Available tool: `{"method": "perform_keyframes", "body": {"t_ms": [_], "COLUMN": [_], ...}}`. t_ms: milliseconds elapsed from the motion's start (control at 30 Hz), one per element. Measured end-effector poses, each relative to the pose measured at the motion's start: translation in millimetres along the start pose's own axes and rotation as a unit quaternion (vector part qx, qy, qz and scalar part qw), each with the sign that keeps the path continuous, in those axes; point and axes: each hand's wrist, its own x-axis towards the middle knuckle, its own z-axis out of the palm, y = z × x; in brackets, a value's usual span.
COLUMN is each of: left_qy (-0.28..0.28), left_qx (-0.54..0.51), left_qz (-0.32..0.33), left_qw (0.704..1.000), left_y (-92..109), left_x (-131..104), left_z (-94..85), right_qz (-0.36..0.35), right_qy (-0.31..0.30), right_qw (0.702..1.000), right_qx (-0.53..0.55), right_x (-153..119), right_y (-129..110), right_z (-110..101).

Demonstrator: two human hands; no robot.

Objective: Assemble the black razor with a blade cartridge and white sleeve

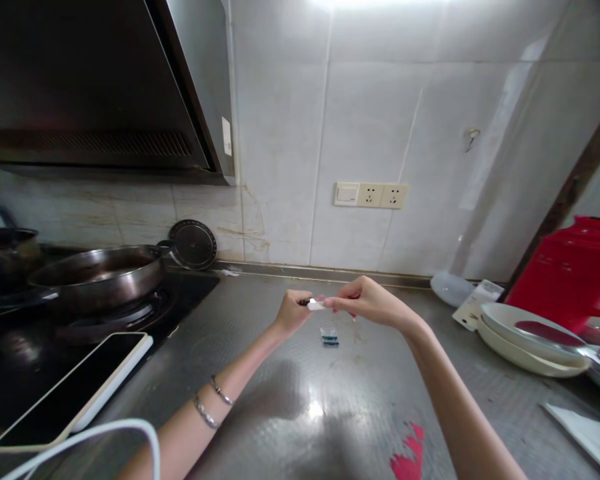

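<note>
My left hand (293,313), with two silver bracelets (207,403) on its wrist, is closed around the dark end of a small white-and-black object (317,305). From the other side my right hand (375,303) pinches the white part between thumb and fingers. Both hands are raised over the metal counter (280,400). What kind of object this is cannot be made out. Just below the hands, a small clear packet with dark, battery-like sticks (330,339) lies on the counter.
A phone (75,387) with a white cable (105,427) lies at left by the stove, where a steel pan (103,273) stands. At right are stacked plates (530,340), a white box (477,305) and a red thermos (570,267). A red patch (410,457) marks the front.
</note>
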Motion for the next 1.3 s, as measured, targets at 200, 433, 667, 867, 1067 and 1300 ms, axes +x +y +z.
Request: {"method": "perform_keyframes", "body": {"t_ms": [200,433,667,867,1067,1300], "left_qy": [0.035,0.023,-0.031,-0.001,0.022,0.011], "left_qx": [-0.031,-0.232,-0.384,-0.402,-0.386,-0.381], "left_qz": [-0.018,-0.242,-0.373,-0.363,-0.369,-0.372], "left_qw": [0.999,0.942,0.844,0.841,0.845,0.846], "left_y": [7.2,5.8,20.1,31.7,26.4,25.4], "left_x": [1.6,5.6,-2.8,-7.7,-4.6,-5.0], "left_z": [-1.8,12.6,31.5,39.1,35.4,37.0], "right_qz": [0.027,0.040,0.047,0.045,0.087,0.072], "right_qy": [0.047,0.166,0.234,0.191,0.165,0.155], "right_qw": [0.998,0.981,0.960,0.973,0.976,0.980], "right_qx": [-0.039,-0.091,-0.146,-0.117,-0.113,-0.102], "right_x": [-4.3,-0.4,19.8,31.0,28.8,31.4], "right_y": [13.6,27.1,41.9,54.9,61.3,60.6], "right_z": [-15.3,-24.0,3.4,18.2,11.4,15.7]}}
